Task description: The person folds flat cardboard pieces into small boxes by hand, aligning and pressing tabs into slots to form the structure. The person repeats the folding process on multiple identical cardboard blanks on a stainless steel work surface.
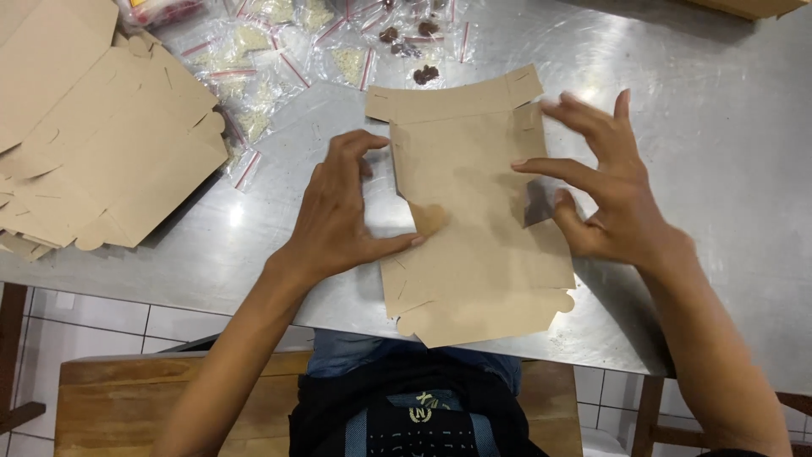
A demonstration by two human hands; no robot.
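A flat brown cardboard box blank (474, 220) lies on the steel table (719, 169) in front of me, its tabbed near end hanging over the table's front edge. My left hand (342, 211) rests at the blank's left edge, fingers curled and thumb pressing a folded side flap. My right hand (605, 190) is at the right edge, fingers spread, with fingertips touching the cardboard and the thumb under or beside the right flap. Neither hand lifts the blank off the table.
A stack of several flat brown box blanks (93, 127) sits at the far left. Several small clear zip bags (279, 59) with pale and dark contents lie at the back. A wooden bench (118, 406) stands below the table edge.
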